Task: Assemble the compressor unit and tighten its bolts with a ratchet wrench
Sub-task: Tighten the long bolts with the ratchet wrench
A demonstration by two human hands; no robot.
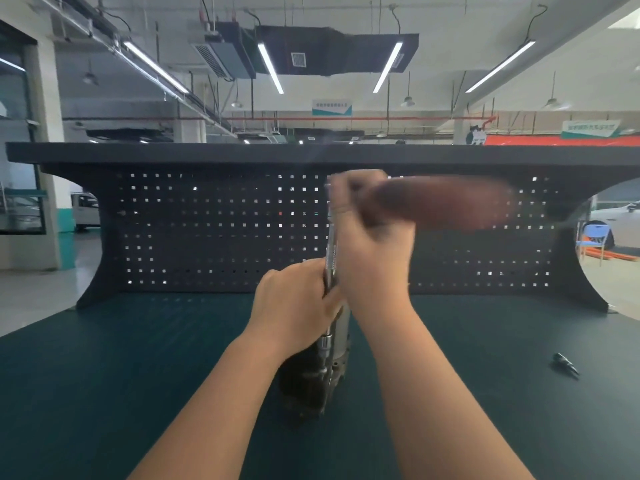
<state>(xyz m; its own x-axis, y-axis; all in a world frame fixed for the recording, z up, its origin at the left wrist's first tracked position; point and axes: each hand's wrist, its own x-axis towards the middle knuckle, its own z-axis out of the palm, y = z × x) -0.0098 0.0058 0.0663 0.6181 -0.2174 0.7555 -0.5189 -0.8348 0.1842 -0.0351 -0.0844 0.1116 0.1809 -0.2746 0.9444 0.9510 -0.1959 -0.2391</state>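
The compressor unit (311,379), dark and metallic, stands on the green bench between my forearms and is mostly hidden by them. A long silver extension bar (330,258) rises upright from it. My left hand (294,303) grips the lower part of that bar, just above the unit. At the bar's top my right hand (370,233) holds the ratchet wrench, whose reddish-brown handle (443,206) sticks out to the right and is blurred by motion.
A small dark bit or socket (566,365) lies on the bench mat at the right. A black pegboard back panel (207,230) with a shelf on top stands behind the work. Beyond it are a workshop hall, a blue chair and parked cars.
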